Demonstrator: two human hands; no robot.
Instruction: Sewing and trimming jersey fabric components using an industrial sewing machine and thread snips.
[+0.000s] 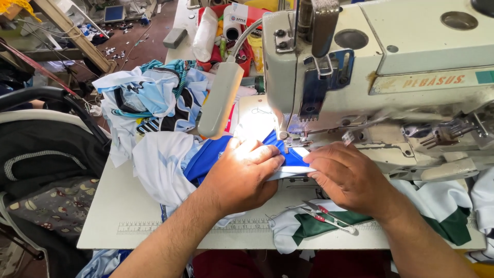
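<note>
1. Fingers first: the left hand (246, 175) lies flat with its fingers (267, 154) stretched out and pressed down on the blue fabric (208, 157). Nothing is pinched here, it's just pinning the cloth to the machine bed. The right hand (350, 177) has its fingers (321, 157) curled down onto the white edge strip (293, 172) of the same piece, holding it flat. I can't tell if the thumb is tucked under the cloth.

2. The seam area sits right between the two sets of fingertips, directly in front of the presser foot (293, 141). The foot is just beyond the fingertips, away from the person. The white strip's long axis runs roughly left-right, across in front of the foot. The left fingertips look a bit closer to the needle than the right ones.

3. Bulk of the garment trails off to the left: blue, then white fabric (159, 164) bunched on the tabletop (110, 206).

4. Thread snips (327, 216) lie just below the right hand on a green and white garment (437, 216), nearer the right hand.

5. Further out: the cream industrial sewing machine (411, 51), its gooseneck lamp (221, 98) lighting the left hand, and a pile of light blue jerseys (149, 98) at the back left.
</note>
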